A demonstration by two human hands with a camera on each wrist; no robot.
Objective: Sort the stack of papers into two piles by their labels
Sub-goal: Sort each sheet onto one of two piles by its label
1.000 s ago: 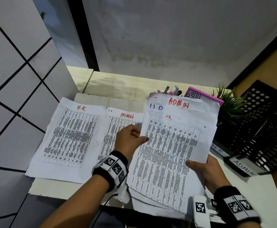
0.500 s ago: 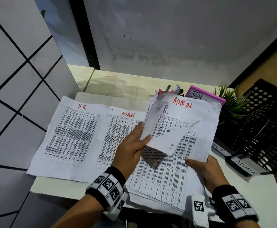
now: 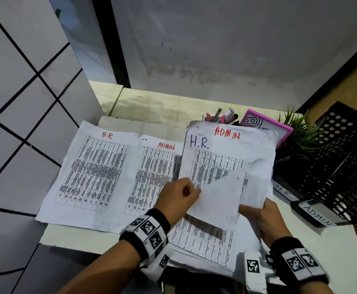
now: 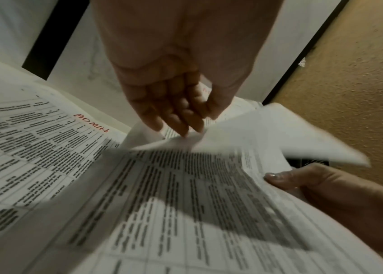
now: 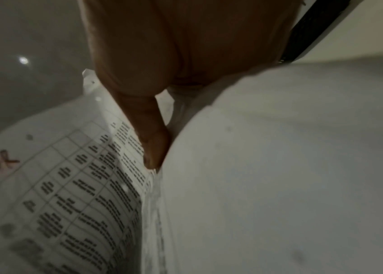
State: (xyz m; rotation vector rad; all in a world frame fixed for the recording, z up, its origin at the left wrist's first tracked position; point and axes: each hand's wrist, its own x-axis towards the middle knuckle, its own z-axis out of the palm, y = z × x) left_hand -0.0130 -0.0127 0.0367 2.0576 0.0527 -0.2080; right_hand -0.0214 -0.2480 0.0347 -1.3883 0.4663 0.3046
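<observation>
My right hand [image 3: 264, 217] grips the stack of papers [image 3: 203, 240] at its right edge, thumb [image 5: 153, 144] on top. My left hand [image 3: 179, 198] pinches the top sheet [image 3: 217, 200] and peels it off, folded over so its blank back shows. Beneath it lies a sheet marked H.R. [image 3: 198, 143] in blue, and behind that one marked ADMIN [image 3: 227, 132]. On the table lie two piles: the H.R pile [image 3: 94, 172] at left and the ADMIN pile [image 3: 154, 172] beside it. In the left wrist view my fingers [image 4: 178, 118] hold the lifted sheet [image 4: 268, 133].
Black mesh trays [image 3: 347, 172] labelled H.R [image 3: 282, 190] and ADMIN [image 3: 317, 215] stand at right. Behind the stack are a pen holder [image 3: 220, 117], a pink-framed board [image 3: 266, 128] and a small green plant [image 3: 296, 132]. A wall [image 3: 215, 49] closes the back; the table edge [image 3: 71, 240] is near.
My left hand has taken the top sheet and peeled it down and over, uncovering the blue H.R. label below. The right hand kept its hold on the stack.
</observation>
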